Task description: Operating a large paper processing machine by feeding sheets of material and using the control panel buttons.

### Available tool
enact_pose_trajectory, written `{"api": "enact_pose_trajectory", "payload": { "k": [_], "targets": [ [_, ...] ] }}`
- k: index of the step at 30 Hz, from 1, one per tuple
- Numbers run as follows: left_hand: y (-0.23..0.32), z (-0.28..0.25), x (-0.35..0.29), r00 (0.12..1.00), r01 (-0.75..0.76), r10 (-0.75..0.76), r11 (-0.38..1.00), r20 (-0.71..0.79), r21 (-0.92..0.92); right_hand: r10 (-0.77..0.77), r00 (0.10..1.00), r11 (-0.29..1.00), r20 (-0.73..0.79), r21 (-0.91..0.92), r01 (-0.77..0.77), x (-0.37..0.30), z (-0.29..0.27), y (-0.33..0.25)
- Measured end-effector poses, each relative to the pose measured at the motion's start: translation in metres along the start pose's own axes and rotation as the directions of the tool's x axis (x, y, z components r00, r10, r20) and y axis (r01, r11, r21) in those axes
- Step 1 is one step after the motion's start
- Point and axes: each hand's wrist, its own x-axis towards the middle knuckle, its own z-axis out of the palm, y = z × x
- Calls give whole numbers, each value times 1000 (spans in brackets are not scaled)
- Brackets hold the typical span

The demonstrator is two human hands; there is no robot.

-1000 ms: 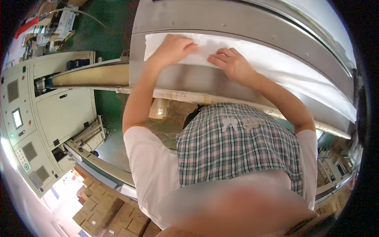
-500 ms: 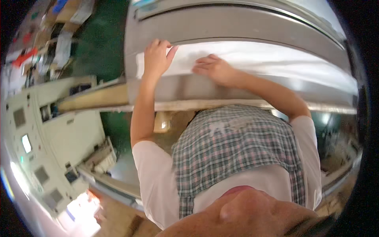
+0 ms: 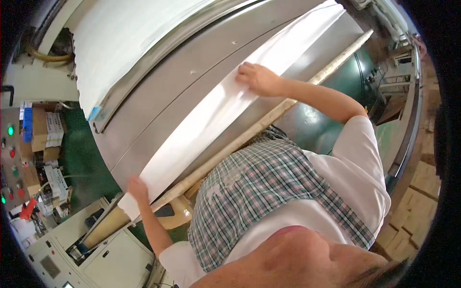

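Observation:
A long white sheet (image 3: 216, 113) lies stretched along a wide grey metal machine surface (image 3: 192, 72). My left hand (image 3: 137, 188) grips the sheet at its near end, by the lower corner. My right hand (image 3: 257, 79) sits farther along the strip with its fingers curled over the upper edge. A pale wooden bar (image 3: 269, 120) runs beside the sheet just below it. My checked apron and white shirt fill the lower middle of the view.
A second broad white web (image 3: 129, 43) covers the machine above. A control panel (image 3: 12, 168) with green and red lights and cardboard boxes (image 3: 45, 132) stand at the left. A beige cabinet (image 3: 110, 254) is below, and wooden pallets (image 3: 422, 192) are at the right.
The view has swung round, so the machine now runs diagonally. My hands have spread far apart along the sheet: the left at its near end, the right farther up.

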Motion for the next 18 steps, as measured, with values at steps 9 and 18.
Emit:
{"api": "enact_pose_trajectory", "payload": {
  "k": [9, 18],
  "targets": [
    [114, -12, 43, 917, 377, -389, 918, 86, 127, 155, 987, 986, 51, -71, -151, -54, -54, 123],
    [282, -23, 76, 857, 470, -499, 860, 130, 199, 321, 947, 932, -1, -178, -316, -133, -93, 249]
  ]
}}
